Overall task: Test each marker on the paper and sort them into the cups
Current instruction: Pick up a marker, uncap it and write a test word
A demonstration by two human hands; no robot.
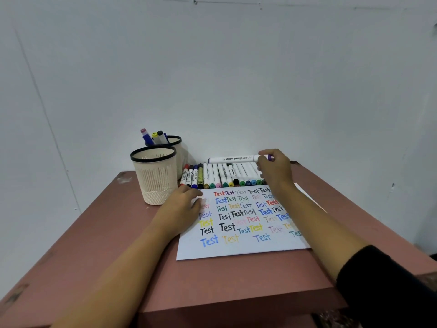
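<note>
R hand [275, 171] grips purple-capped marker [233, 159] horizontally above marker row [220, 176], 12 o'clock of paper [236, 247]. L hand [182, 207] rests flat, fingers relaxed, on paper's 10 o'clock corner.

A purple-ended marker [236, 159] is held over the row of markers [216, 174] behind the paper [236, 249], beside two cream cups [155, 181].

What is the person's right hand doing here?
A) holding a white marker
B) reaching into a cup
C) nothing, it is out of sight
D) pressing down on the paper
A: the right hand grips a white marker at its purple end, off the paper; the left hand is the one resting on the paper.
</note>
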